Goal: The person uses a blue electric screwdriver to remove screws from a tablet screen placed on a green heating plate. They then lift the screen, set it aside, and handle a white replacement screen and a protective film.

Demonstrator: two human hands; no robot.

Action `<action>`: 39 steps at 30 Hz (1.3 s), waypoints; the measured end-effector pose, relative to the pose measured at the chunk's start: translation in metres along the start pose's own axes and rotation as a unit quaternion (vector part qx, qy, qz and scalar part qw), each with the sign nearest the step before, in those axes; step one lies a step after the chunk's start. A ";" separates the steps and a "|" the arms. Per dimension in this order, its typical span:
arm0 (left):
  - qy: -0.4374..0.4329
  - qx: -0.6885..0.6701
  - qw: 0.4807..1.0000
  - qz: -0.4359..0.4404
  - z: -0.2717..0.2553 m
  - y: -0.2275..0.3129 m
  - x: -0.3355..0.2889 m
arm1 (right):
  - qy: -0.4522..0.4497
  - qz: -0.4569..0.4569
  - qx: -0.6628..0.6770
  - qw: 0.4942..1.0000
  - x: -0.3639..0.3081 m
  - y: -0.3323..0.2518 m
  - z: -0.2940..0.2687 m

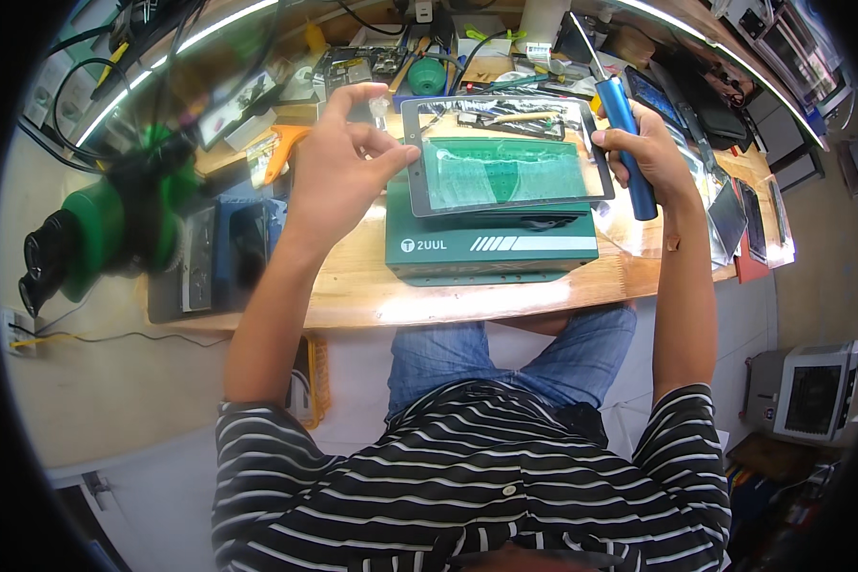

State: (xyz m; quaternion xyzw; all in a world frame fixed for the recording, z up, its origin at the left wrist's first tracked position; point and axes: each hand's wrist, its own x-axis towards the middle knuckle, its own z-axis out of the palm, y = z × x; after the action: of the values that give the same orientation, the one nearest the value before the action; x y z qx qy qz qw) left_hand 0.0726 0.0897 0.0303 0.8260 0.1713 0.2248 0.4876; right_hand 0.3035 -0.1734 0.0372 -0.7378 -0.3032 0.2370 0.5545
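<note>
Taking the thin rectangular glass panel with a dark border as the clock's centre, the broad, pale wooden table (348,281) is stretching out beneath everything, its bare near edge curving past six o'clock. A bulky green-and-black device (91,229) is jutting in far off toward nine o'clock. A dark green rectangular box with white markings (491,257) is sitting on the table, its front face showing at six o'clock. The glass panel (505,162) itself is lying over the box from this view, tilting slightly; whether it is touching the box I cannot tell. At nine o'clock the left hand (343,162) is half opening, its thumb tip pressing the panel's left border while the index finger is arching above. At three o'clock the right hand (653,153) is curling closed around a blue cylindrical handle with a slender metal shaft (619,107), the shaft pointing toward one o'clock, and its thumb tip is meeting the panel's right border. An orange plastic tool (284,151) is lying beyond the left hand toward nine o'clock. A rounded green object (427,76) is resting near eleven o'clock. A small, crumpled, clear scrap (379,111) is showing beside the left index fingertip.
</note>
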 end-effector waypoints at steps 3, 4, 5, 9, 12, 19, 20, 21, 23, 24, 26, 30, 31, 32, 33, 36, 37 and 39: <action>0.005 0.039 0.999 0.000 0.002 0.003 0.001 | 0.011 0.010 0.004 1.000 -0.004 -0.001 0.001; 0.002 0.045 0.999 0.006 0.003 0.003 0.002 | 0.014 0.012 0.003 1.000 -0.005 -0.002 0.000; 0.000 0.048 0.999 0.013 0.005 0.003 0.002 | 0.023 0.017 0.002 1.000 -0.007 -0.002 -0.001; 0.030 0.086 0.993 0.075 0.011 0.002 0.000 | 0.034 0.014 0.008 0.999 -0.014 -0.002 -0.002; 0.059 0.143 0.982 0.110 0.013 0.002 -0.002 | 0.024 0.010 0.033 0.999 -0.014 -0.001 -0.002; -0.010 0.132 0.958 0.253 0.012 0.001 -0.009 | 0.095 -0.002 0.033 0.995 -0.037 0.012 -0.007; -0.008 0.058 0.975 0.215 0.013 -0.001 -0.014 | 0.124 0.013 0.057 0.991 -0.046 0.018 -0.008; 0.013 0.122 0.963 0.240 0.009 -0.003 -0.014 | 0.156 0.024 0.124 0.980 -0.058 0.026 -0.007; 0.037 0.045 0.971 0.233 0.005 -0.007 -0.017 | 0.196 0.055 0.222 0.953 -0.074 0.047 0.006; 0.049 -0.034 0.975 0.215 0.004 -0.009 -0.021 | 0.175 0.103 0.217 0.955 -0.081 0.057 0.009; 0.101 -0.027 0.946 0.308 -0.005 -0.013 -0.018 | 0.160 0.094 0.296 0.937 -0.086 0.077 0.019; 0.177 0.027 0.953 0.243 -0.024 -0.015 -0.027 | 0.175 0.085 0.349 0.917 -0.074 0.097 0.031; 0.187 0.033 0.955 0.228 -0.028 -0.015 -0.033 | 0.166 0.079 0.357 0.916 -0.070 0.098 0.031; 0.194 0.034 0.953 0.230 -0.030 -0.014 -0.041 | 0.151 0.088 0.352 0.920 -0.066 0.099 0.032; 0.204 0.034 0.950 0.232 -0.032 -0.013 -0.050 | 0.139 0.092 0.347 0.923 -0.063 0.098 0.032; 0.224 0.070 0.943 0.235 -0.032 -0.009 -0.073 | 0.109 0.085 0.340 0.930 -0.059 0.098 0.036; 0.232 0.083 0.940 0.237 -0.032 -0.008 -0.077 | 0.093 0.076 0.343 0.932 -0.057 0.098 0.038; 0.240 0.065 0.943 0.222 -0.031 -0.006 -0.085 | 0.106 0.081 0.316 0.939 -0.055 0.098 0.040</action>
State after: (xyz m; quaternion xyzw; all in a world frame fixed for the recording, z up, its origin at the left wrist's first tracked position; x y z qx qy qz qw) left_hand -0.0156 0.0728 0.0208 0.7946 0.1091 0.5073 0.3153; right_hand 0.2555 -0.2049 -0.0674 -0.5671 -0.0916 0.2854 0.7672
